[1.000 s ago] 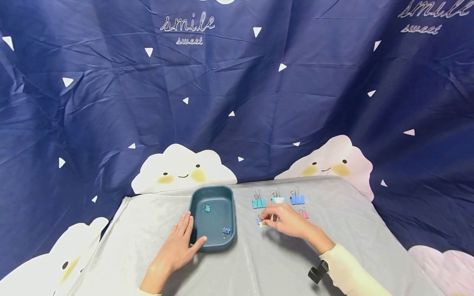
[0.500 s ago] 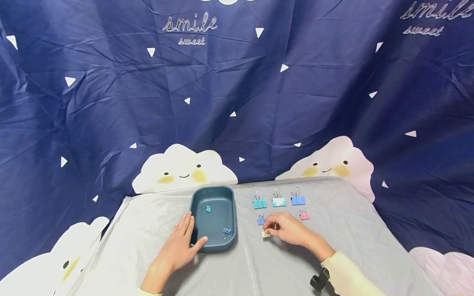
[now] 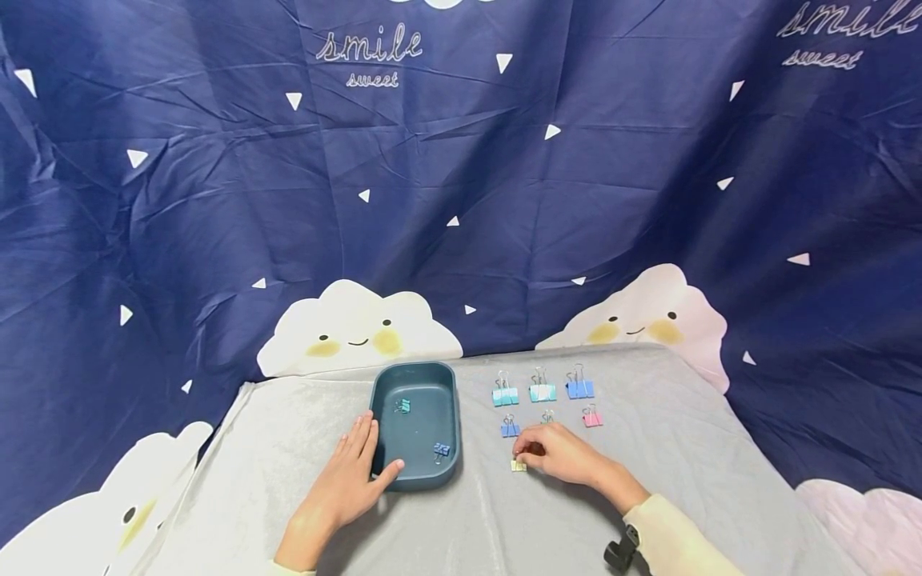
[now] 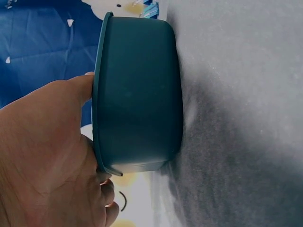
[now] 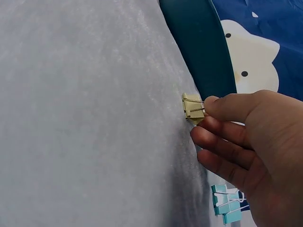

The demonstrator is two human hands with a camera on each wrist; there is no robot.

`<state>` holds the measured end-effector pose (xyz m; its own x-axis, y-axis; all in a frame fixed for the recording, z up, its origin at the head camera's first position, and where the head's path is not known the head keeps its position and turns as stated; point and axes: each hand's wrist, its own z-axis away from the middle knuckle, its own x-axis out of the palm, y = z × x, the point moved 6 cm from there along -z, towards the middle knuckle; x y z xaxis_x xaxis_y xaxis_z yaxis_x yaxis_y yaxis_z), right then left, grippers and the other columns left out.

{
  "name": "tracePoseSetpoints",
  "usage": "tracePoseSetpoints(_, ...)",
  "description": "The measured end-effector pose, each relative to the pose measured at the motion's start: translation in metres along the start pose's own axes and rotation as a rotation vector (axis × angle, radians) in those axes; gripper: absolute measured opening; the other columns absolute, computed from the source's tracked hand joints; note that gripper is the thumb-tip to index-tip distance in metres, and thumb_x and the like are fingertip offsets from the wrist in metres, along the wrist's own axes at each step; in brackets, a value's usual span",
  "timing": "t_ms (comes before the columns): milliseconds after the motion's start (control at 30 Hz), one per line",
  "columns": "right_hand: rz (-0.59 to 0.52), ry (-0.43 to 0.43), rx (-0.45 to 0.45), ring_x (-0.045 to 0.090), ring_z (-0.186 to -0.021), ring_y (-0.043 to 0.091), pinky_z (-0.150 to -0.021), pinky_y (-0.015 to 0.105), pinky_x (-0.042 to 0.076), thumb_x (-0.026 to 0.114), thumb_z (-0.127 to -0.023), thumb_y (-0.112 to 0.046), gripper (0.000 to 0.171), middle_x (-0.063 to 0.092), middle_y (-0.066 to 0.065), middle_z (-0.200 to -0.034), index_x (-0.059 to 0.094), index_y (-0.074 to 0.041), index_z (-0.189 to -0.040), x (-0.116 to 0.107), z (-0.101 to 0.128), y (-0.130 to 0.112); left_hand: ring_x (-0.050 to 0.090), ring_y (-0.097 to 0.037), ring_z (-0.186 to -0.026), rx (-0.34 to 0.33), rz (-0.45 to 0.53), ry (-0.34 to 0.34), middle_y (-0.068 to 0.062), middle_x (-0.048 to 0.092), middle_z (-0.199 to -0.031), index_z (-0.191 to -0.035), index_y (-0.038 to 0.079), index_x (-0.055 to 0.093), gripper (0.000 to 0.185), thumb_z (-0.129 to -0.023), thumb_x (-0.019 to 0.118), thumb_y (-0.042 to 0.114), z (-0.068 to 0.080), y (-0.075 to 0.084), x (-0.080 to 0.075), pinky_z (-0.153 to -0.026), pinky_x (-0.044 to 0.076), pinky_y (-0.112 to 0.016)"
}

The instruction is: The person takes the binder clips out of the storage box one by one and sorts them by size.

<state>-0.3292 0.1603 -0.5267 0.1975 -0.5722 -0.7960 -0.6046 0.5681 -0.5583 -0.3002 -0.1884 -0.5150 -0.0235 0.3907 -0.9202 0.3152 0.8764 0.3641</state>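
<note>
My right hand [image 3: 565,456] pinches a small yellow binder clip [image 5: 193,108] by its wire handles, thumb on top. In the head view this clip [image 3: 519,466] is low over the cloth, in front of a small blue binder clip [image 3: 510,430]. My left hand [image 3: 338,484] rests on the rim of a dark teal box [image 3: 416,483], fingers straight along its left side and thumb at the front corner. Inside the box lie a teal binder clip [image 3: 403,406] and a blue binder clip [image 3: 442,450]. The left wrist view shows the box's outer wall [image 4: 137,94] beside my palm.
Behind my right hand, a teal clip [image 3: 505,397], a teal-and-white clip [image 3: 543,393] and a large blue clip [image 3: 579,390] form a back row. A pink clip [image 3: 592,419] and a partly hidden clip [image 3: 548,417] sit nearer. Grey cloth [image 3: 475,528] covers the table.
My right hand has moved toward the front edge with the yellow clip, away from the small blue clip, uncovering clips behind it. My left hand stays on the box.
</note>
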Motion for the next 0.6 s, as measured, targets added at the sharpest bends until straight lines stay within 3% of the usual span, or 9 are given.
tracePoseSetpoints(600, -0.029, -0.019, 0.012, 0.063, -0.081, -0.005, -0.075, 0.021, 0.057, 0.077, -0.098, -0.011, 0.012, 0.075, -0.011, -0.092, 0.079, -0.023, -0.098, 0.001, 0.01, 0.006, 0.018, -0.04, -0.166, -0.026, 0.004, 0.005, -0.023, 0.021, -0.176, -0.164, -0.008, 0.031, 0.092, -0.105, 0.057, 0.059, 0.01, 0.013, 0.002, -0.133, 0.022, -0.061)
